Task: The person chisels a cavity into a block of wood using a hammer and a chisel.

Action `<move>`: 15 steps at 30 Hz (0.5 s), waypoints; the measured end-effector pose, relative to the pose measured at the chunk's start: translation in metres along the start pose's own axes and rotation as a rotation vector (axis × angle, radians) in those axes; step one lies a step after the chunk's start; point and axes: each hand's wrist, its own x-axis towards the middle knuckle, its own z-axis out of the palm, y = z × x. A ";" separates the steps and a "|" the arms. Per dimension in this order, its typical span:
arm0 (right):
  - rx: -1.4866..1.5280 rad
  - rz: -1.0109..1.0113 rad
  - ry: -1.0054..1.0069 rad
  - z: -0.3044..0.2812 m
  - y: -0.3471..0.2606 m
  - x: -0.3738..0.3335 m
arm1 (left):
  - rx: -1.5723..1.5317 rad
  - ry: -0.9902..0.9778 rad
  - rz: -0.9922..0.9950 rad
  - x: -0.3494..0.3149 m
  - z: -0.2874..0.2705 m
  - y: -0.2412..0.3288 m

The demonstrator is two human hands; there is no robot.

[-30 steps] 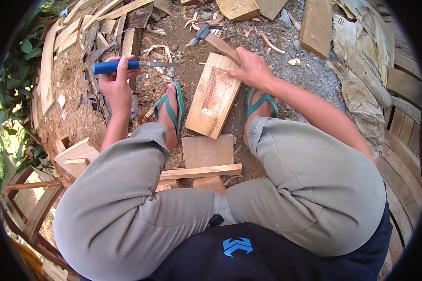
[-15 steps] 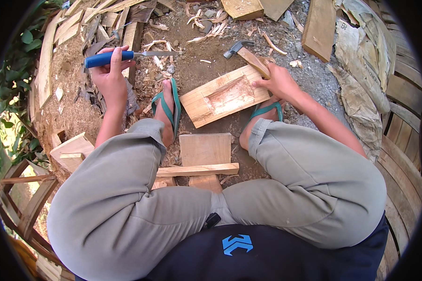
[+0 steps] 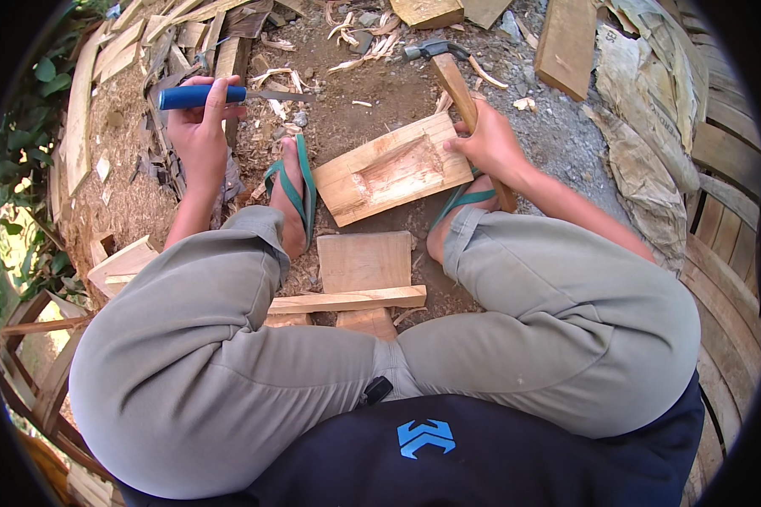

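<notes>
My left hand [image 3: 201, 127] is closed round the blue handle of a chisel [image 3: 201, 96], its metal blade pointing right, clear of the wood. At the right, my right hand [image 3: 489, 142] grips a claw hammer [image 3: 455, 89] by its wooden handle, the head toward the far side. The thumb of that hand also rests at the right end of a pale wooden block [image 3: 336, 188]. A rough rectangular recess is cut into the block's upper face. This block lies tilted between my sandalled feet, its right end higher in view than its left.
Nearer me lie a flat board [image 3: 365, 260] and a thin wooden strip [image 3: 347, 299] across it. Wood offcuts [image 3: 127, 55] pile up at the far left. A thick plank [image 3: 566, 51] and crumpled sacking [image 3: 643, 160] lie at the right, with shavings scattered over the dirt.
The hammer has swung more upright in my right hand, its head going farther away and its handle end now showing below the hand. The chisel stays in my left hand.
</notes>
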 end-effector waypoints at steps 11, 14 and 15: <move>0.056 -0.052 0.035 0.012 0.009 0.010 | -0.017 -0.040 0.034 -0.003 0.002 0.004; -0.018 -0.127 0.022 0.010 0.010 0.031 | 0.003 -0.059 0.059 0.001 0.002 0.005; -0.057 -0.145 0.026 0.011 0.012 0.034 | -0.007 -0.061 0.056 0.001 0.001 0.005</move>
